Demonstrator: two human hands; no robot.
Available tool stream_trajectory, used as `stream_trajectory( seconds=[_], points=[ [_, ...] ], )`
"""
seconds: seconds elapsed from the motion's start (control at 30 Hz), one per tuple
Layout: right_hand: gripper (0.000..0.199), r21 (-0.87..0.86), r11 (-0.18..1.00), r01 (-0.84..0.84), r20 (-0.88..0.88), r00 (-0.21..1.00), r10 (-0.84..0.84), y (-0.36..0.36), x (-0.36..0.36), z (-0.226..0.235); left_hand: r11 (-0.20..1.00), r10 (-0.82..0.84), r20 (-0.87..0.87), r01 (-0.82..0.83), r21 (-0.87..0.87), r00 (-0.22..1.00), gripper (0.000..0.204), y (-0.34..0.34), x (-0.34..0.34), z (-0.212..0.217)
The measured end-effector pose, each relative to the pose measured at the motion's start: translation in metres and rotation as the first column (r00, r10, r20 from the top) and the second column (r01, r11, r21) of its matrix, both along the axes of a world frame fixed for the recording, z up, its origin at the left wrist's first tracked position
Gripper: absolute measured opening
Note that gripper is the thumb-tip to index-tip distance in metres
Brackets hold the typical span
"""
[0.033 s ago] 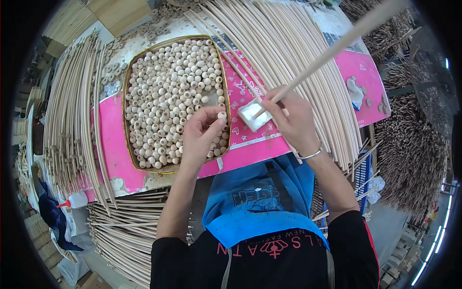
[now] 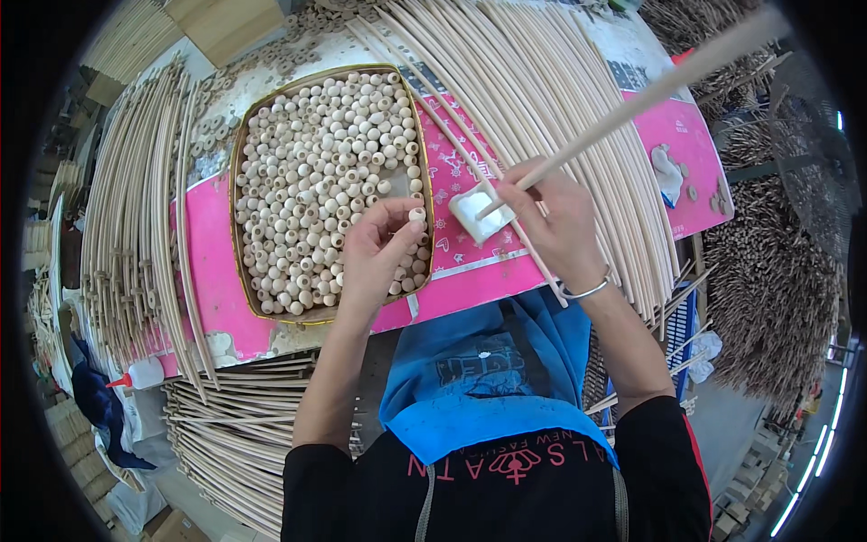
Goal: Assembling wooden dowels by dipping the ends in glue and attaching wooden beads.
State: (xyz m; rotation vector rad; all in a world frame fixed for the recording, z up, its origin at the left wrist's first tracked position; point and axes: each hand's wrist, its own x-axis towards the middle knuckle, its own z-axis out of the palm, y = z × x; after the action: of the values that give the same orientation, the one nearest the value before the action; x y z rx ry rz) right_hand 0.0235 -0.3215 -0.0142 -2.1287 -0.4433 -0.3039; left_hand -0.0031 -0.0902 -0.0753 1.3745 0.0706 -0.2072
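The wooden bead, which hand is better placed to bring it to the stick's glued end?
Left, probably. The left hand already pinches a wooden bead over the bead tray, while the right hand grips the long stick, whose tip sits in the small white dish beside it.

Black long sleeves with red side stripes, blue apron (image 2: 492,379) at the front, thin silver bangle (image 2: 585,291) on right wrist, bare hands
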Motion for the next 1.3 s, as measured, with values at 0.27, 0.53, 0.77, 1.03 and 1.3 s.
stream_trajectory(
  seconds=[0.27, 0.53, 0.77, 1.03, 1.3],
  points=[
    [0.014, 0.225, 0.969, 0.104, -0.143, 0.987, -0.073, -0.022, -0.003, -0.032, 1.000, -0.010, 0.031, 0.010, 0.009, 0.999, 0.023, -0.006, 0.005, 0.003],
    [0.019, 0.541, 0.811, 0.224, -0.226, 0.967, -0.117, -0.050, 0.000, -0.008, 1.000, -0.020, 0.074, 0.018, 0.019, 0.997, 0.027, -0.017, 0.011, 0.007],
    [0.022, 0.622, 0.761, 0.185, -0.141, 0.982, -0.123, -0.050, -0.009, 0.016, 0.995, -0.081, 0.115, 0.086, -0.043, 0.990, 0.029, -0.042, 0.014, 0.015],
    [0.022, 0.674, 0.722, 0.157, -0.125, 0.987, -0.098, -0.045, -0.015, 0.012, 0.990, -0.137, 0.039, 0.139, -0.039, 0.990, 0.031, -0.047, 0.008, 0.025],
    [0.022, 0.668, 0.728, 0.154, -0.128, 0.988, -0.092, -0.047, -0.019, 0.003, 0.989, -0.141, 0.016, 0.142, -0.047, 0.990, 0.030, -0.048, 0.003, 0.031]
  ],
)
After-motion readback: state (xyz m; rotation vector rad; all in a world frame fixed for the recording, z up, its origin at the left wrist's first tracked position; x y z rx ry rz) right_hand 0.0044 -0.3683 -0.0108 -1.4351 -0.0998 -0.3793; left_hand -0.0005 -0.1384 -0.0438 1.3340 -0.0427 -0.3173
